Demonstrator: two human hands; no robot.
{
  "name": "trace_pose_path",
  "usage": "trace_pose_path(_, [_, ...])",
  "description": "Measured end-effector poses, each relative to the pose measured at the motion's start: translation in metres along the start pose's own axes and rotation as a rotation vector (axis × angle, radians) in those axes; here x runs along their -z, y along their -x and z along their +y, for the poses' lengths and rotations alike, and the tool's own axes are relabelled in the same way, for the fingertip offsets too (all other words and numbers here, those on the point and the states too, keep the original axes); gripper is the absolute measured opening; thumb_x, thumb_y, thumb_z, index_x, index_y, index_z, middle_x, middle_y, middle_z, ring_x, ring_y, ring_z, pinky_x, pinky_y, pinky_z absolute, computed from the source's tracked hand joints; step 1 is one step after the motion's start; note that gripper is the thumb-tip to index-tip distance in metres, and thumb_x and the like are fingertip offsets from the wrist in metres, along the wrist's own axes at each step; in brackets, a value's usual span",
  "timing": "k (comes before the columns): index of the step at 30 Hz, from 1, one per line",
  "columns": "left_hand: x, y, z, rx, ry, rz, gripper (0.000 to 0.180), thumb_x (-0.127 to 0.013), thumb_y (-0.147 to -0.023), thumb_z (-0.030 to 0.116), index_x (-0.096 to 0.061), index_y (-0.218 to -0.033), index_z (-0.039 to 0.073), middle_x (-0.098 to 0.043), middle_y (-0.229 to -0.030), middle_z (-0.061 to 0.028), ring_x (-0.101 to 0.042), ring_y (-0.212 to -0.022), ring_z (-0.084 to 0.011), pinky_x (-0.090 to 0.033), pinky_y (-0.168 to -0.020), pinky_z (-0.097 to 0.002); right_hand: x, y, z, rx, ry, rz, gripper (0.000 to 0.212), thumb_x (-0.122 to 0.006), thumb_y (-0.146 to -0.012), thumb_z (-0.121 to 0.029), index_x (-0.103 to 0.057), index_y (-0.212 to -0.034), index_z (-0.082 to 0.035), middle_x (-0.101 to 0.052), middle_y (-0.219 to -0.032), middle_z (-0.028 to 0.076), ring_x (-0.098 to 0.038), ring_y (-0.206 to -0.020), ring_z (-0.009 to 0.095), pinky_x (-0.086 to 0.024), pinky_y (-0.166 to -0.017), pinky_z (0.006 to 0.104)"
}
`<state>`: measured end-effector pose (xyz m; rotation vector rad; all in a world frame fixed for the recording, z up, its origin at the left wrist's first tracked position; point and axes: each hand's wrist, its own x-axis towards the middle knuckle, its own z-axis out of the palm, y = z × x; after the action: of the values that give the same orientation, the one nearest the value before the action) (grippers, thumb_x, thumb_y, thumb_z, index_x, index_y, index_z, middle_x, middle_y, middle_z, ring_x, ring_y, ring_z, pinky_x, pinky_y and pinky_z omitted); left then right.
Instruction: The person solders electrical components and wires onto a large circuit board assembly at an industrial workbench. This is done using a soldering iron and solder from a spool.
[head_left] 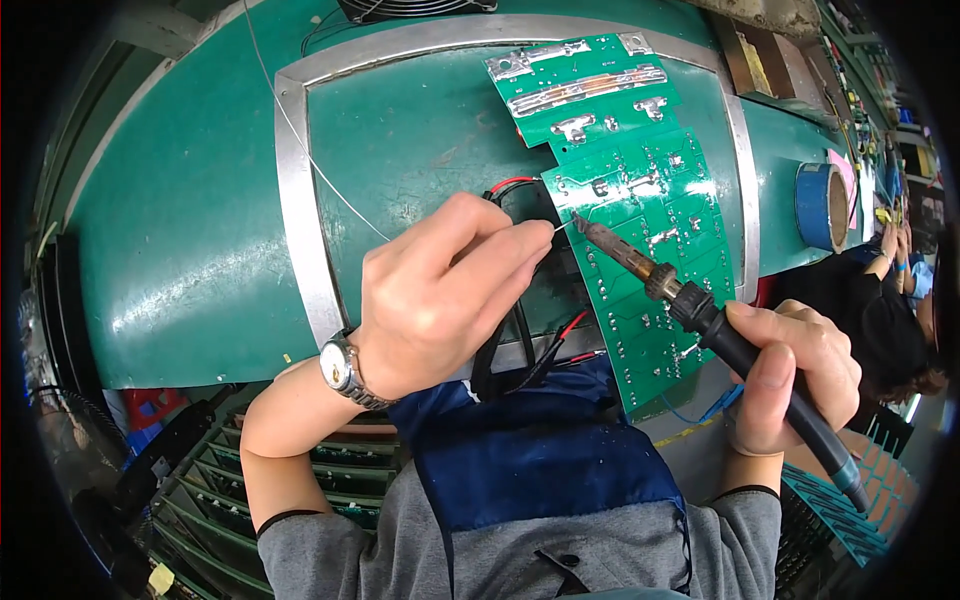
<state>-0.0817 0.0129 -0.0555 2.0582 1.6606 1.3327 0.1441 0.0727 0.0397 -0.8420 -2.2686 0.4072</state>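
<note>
One green counter (190, 270) extends left of the landmark, one circuit board (655, 245). Left of the board, one thin pale wire (318, 170) descends behind my left hand. One wristwatch (343, 370) encircles my left wrist. My left grip (440, 290), just beside the board's left edge, is narrow, its fingertips pinching the wire, whose short end reaches that edge. The board, soldered face up, projects past the counter's near side. One soldering iron (660, 280) slants over the board, its tip near the wire's end; I cannot tell whether they touch. My right grip (795, 370), right of the board's lower part, closes round the iron's black handle. One blue tape roll (821, 207) stands right of the board.
</note>
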Motion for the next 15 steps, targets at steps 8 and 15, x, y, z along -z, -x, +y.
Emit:
trace_pose_path(8, [-0.001, -0.001, 0.000, -0.027, 0.021, 0.002, 0.026, -0.075, -0.070, -0.004, -0.071, -0.094, 0.005, -0.056, -0.078, -0.0054, -0.054, -0.056, -0.0133, -0.042, -0.047, -0.0259, -0.002, 0.002, -0.006, 0.086, 0.021, -0.018, 0.020, -0.064, -0.081, -0.016, -0.067, -0.077, 0.004, -0.063, -0.059, 0.007, -0.051, -0.038, 0.014, -0.039, -0.039, 0.0241])
trace_pose_path(15, [0.000, 0.002, 0.000, -0.090, 0.038, -0.022, 0.026, -0.075, -0.069, -0.004, -0.072, -0.092, 0.006, -0.057, -0.075, -0.0050, -0.055, -0.057, -0.0143, -0.043, -0.047, -0.0249, 0.005, 0.013, -0.007, 0.069, -0.029, 0.040, 0.023, -0.061, -0.082, -0.015, -0.067, -0.075, 0.006, -0.059, -0.052, 0.004, -0.049, -0.037, 0.013, -0.038, -0.037, 0.0241])
